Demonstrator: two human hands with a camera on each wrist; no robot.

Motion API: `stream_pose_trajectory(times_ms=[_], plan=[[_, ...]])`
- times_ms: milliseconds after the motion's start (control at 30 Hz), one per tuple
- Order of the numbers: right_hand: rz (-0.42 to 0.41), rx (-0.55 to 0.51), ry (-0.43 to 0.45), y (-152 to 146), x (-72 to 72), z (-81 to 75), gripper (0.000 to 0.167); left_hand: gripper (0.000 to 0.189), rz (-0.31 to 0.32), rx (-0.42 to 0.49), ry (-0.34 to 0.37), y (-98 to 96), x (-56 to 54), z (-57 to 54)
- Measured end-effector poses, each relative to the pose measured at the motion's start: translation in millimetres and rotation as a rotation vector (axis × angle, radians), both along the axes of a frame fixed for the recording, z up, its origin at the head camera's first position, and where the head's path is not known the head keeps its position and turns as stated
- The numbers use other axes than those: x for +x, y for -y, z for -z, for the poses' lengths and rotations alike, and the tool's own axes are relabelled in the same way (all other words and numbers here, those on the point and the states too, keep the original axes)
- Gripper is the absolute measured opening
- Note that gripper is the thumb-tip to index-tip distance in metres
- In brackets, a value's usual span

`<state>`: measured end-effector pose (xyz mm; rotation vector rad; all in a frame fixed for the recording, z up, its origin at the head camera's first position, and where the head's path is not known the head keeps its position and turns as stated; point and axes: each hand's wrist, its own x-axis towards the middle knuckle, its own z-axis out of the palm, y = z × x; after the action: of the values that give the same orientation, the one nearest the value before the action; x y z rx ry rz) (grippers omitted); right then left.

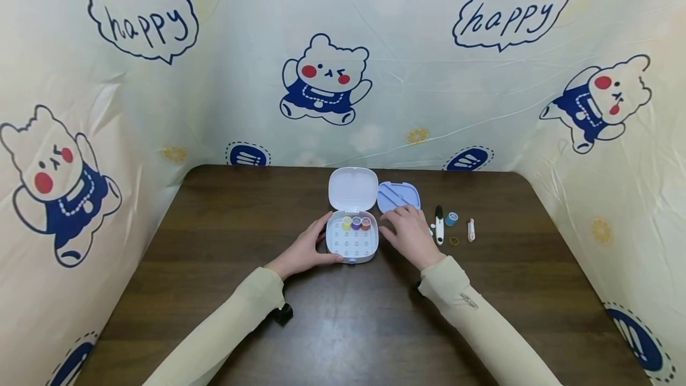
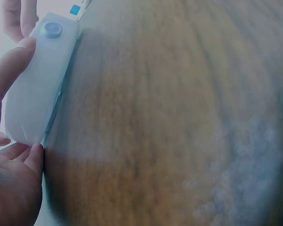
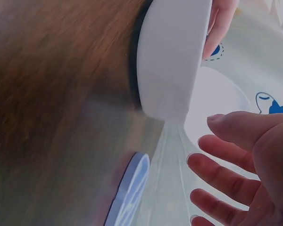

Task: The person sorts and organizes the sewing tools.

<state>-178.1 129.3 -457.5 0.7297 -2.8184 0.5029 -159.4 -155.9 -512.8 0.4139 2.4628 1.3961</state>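
Observation:
A white plastic sewing box point(image 1: 352, 255) stands on the table with its lid point(image 1: 353, 188) raised at the back. Small pegs fill its inside, and three thread spools point(image 1: 356, 223), yellow, purple and orange-brown, sit along its back row. My left hand point(image 1: 305, 249) grips the box from the left, thumb along the front wall and fingers round the far side. Beside the box on the right is my right hand point(image 1: 411, 234), its fingers spread and slightly bent. In the right wrist view that hand point(image 3: 245, 165) holds nothing, its fingertips apart from the box wall point(image 3: 172, 56).
Behind my right hand lies a periwinkle tray point(image 1: 399, 194). To the right are a black-and-white slim tool point(image 1: 439, 225), a blue thread spool point(image 1: 451, 218), a small ring point(image 1: 454, 241) and a small pale pink-and-white item point(image 1: 471, 230). Printed cloth point(image 1: 407, 88) hangs around the table.

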Motion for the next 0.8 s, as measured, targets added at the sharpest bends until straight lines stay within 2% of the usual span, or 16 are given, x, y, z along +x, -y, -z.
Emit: stream_pose_trajectory(times_ms=[433, 800], plan=[[0.054, -0.024, 0.005, -28, 2.4, 2.8, 0.021, 0.115, -0.01, 0.005, 0.018, 0.4, 1.9, -1.7], [0.093, -0.055, -0.078, -59, 2.9, 7.8, 0.019, 0.115, -0.006, 0.003, 0.012, 0.1, 0.9, 0.3]])
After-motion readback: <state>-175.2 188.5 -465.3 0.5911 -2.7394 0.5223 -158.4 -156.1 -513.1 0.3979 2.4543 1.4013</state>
